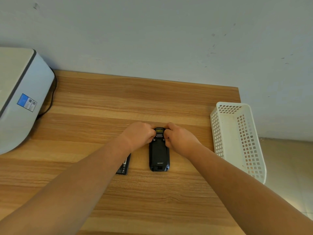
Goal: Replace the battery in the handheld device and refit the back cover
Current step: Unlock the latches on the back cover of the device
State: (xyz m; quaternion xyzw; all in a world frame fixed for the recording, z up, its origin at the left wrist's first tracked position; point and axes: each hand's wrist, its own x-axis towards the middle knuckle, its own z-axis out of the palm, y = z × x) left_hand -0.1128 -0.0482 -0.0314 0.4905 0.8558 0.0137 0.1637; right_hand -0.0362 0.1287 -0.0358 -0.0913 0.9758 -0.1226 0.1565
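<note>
Handheld device [159, 155] face down at mid counter [101, 102], back cover [158, 152] on and apparently seated; latching judged outstanding. Loose battery [124, 166] just left of it, probably the old one. Left hand [139, 134] and right hand [179, 139] curled, gripping the device's far end.

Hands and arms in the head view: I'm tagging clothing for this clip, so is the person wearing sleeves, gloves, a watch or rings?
Nothing worn shows. The left hand and right hand are bare, with no gloves, and both forearms are uncovered right to the frame edge, with no watch or wristband. The fingers are too small to rule out rings.
</note>
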